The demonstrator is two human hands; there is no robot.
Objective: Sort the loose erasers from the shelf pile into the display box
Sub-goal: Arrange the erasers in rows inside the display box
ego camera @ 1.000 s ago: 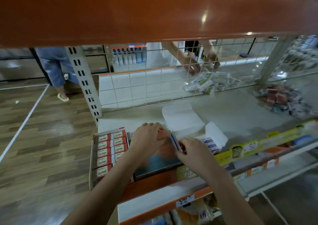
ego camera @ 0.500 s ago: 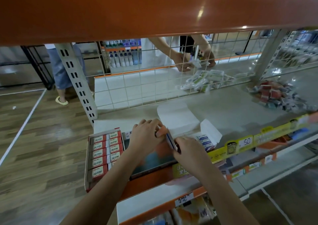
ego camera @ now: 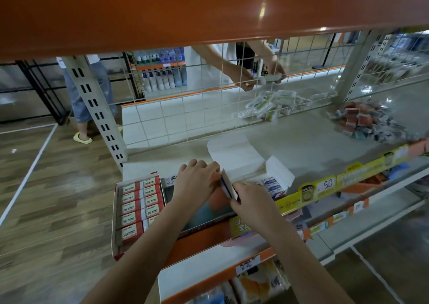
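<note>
Erasers [ego camera: 228,186] are standing on edge over the display box [ego camera: 276,180], the right hand [ego camera: 251,200] pinching them while the left hand [ego camera: 197,182], fingers curled, is pressing alongside.

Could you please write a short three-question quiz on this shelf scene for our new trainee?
1. True or false: the right hand pinches an eraser.
2. Where is the red box? A) left of the left hand B) beside the loose pile
3. Fill in: the display box flaps stand ____.

Key: 1 true; 2 A; 3 open.
</note>
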